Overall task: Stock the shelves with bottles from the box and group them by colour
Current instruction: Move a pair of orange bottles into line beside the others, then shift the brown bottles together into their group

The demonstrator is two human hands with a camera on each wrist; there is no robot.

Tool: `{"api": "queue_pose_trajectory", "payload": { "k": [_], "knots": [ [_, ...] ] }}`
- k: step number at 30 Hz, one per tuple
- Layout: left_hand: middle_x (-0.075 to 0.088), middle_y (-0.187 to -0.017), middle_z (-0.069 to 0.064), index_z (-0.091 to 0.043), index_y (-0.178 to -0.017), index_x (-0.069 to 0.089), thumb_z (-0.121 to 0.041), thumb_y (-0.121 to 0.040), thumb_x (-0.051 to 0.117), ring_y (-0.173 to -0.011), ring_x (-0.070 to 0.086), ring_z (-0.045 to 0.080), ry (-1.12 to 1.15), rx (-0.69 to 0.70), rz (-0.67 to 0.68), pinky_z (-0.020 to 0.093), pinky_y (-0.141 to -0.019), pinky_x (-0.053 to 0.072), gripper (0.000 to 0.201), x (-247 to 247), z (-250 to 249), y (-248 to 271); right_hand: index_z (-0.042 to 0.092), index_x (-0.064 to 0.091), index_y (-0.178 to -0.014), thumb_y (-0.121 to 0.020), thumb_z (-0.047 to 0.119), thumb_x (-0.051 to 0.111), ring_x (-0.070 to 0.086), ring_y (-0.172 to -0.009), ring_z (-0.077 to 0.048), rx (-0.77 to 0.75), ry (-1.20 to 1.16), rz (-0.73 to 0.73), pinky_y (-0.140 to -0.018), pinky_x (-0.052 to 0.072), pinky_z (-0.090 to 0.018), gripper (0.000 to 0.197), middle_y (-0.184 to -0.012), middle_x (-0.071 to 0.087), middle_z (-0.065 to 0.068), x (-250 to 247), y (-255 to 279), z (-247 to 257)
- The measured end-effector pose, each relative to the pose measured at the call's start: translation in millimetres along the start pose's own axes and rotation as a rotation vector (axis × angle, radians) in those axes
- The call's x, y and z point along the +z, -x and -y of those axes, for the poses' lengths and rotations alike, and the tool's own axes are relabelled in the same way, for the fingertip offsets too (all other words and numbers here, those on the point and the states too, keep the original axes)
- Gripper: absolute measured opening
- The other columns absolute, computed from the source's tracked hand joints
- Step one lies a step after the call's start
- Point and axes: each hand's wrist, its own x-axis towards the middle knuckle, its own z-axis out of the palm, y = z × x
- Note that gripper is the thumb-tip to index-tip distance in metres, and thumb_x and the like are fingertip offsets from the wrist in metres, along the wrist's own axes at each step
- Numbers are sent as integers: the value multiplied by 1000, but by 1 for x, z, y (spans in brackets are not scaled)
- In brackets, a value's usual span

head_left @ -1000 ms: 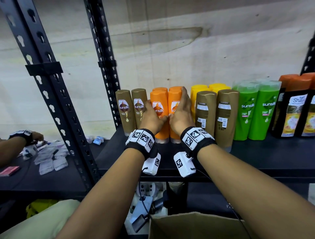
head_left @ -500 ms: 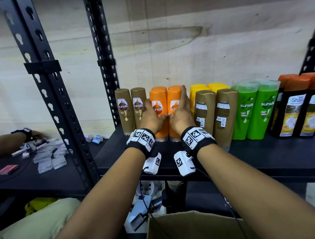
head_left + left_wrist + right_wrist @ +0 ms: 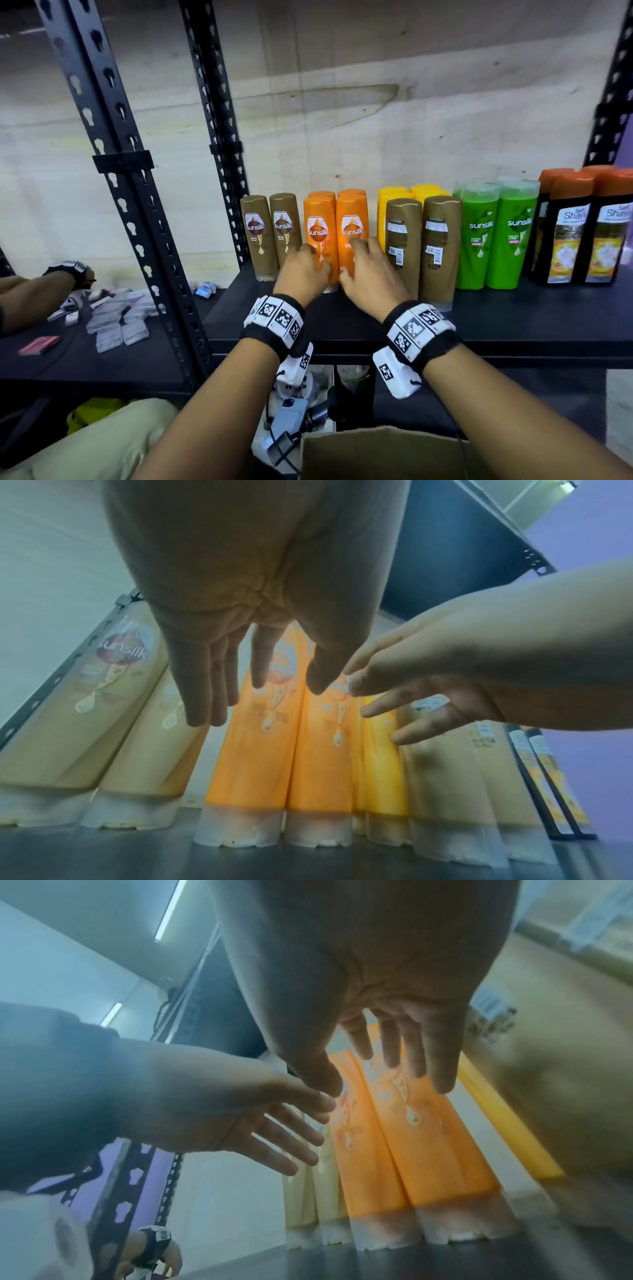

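Observation:
Orange bottles (image 3: 335, 226) stand upright in two rows on the black shelf (image 3: 513, 318), between two brown bottles (image 3: 272, 233) on the left and yellow bottles (image 3: 394, 195) on the right. Two more brown bottles (image 3: 423, 246) stand in front of the yellow ones, labels turned back. Green bottles (image 3: 493, 233) and dark orange-capped bottles (image 3: 579, 236) follow to the right. My left hand (image 3: 303, 270) and right hand (image 3: 368, 270) hover just in front of the orange pair (image 3: 291, 750), fingers straight and spread, holding nothing (image 3: 394, 1123). The cardboard box (image 3: 376, 452) sits below.
Black slotted uprights (image 3: 130, 192) frame the shelf on the left. A lower dark table (image 3: 68, 342) at left holds small clear packets, and another person's forearm reaches over it. Cables and adapters (image 3: 291, 411) lie under the shelf.
Both hands have let go of the front orange bottles and drawn back and down, fingers now spread. The orange bottles stand where they were pressed together.

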Motion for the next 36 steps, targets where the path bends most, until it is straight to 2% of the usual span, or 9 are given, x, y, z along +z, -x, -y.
{"api": "queue_pose_trajectory", "payload": {
  "k": [5,9,13,17,20,24,28,33,36],
  "knots": [
    [71,-99,2,-22,-107,68,-42,-94,55,-94,67,28,-154,84,-86,38,-81,56,28,-11,-10,32,15,60,-120,-100,30,51,54,-118,-21,-77,24,38,-98,50,-41,27,-125,54,-5,-22,18,-7],
    [72,-95,1,-23,-102,70,-45,-96,52,-92,67,31,-198,155,-108,39,-78,56,28,-10,-25,48,15,66,-102,-96,24,51,58,-101,-21,-79,36,8,-83,50,-34,19,-109,60,-3,-41,31,-16],
    [72,-93,4,-19,-102,70,-42,-97,53,-92,67,31,-167,199,-86,41,-78,56,29,-3,-42,52,14,67,-95,-93,21,52,59,-99,-25,-25,33,-9,-85,51,-39,17,-103,63,-6,-61,43,-33],
    [72,-98,5,-19,-107,67,-42,-97,54,-96,67,29,-127,219,-59,42,-80,55,28,13,-61,51,12,67,-99,-90,14,52,59,-101,-29,74,-6,-80,-88,51,-41,18,-108,61,-8,-79,54,-55],
    [68,-112,10,-14,-122,60,-41,-97,57,-106,64,29,-52,232,-35,44,-87,54,36,26,-74,46,9,61,-104,-90,13,56,58,-103,-31,124,-58,-184,-91,49,-45,16,-112,55,-10,-87,60,-74],
    [58,-128,12,-13,-137,44,-39,-95,63,-118,58,28,99,229,21,44,-97,50,53,51,-85,45,10,51,-124,-90,20,62,55,-114,-32,169,-50,-258,-96,49,-46,37,-124,47,-11,-86,65,-98],
    [48,-142,12,-12,-146,34,-34,-92,68,-129,52,29,246,213,33,46,-106,45,68,70,-86,41,9,41,-141,-91,24,65,52,-124,-32,188,-39,-232,-102,46,-44,58,-136,42,-12,-81,65,-119],
    [45,-149,11,-15,-153,22,-35,-90,70,-137,46,28,296,199,35,47,-111,42,82,88,-84,37,15,29,-154,-93,36,67,53,-130,-26,282,-186,-77,-109,43,-39,75,-149,43,-9,-71,57,-133],
    [45,-150,9,-15,-155,21,-32,-89,72,-139,43,25,345,219,36,43,-114,39,85,96,-84,38,17,26,-155,-92,37,67,48,-135,-24,288,-233,-58,-105,36,-28,78,-152,42,-8,-63,54,-137]
  ]
}}
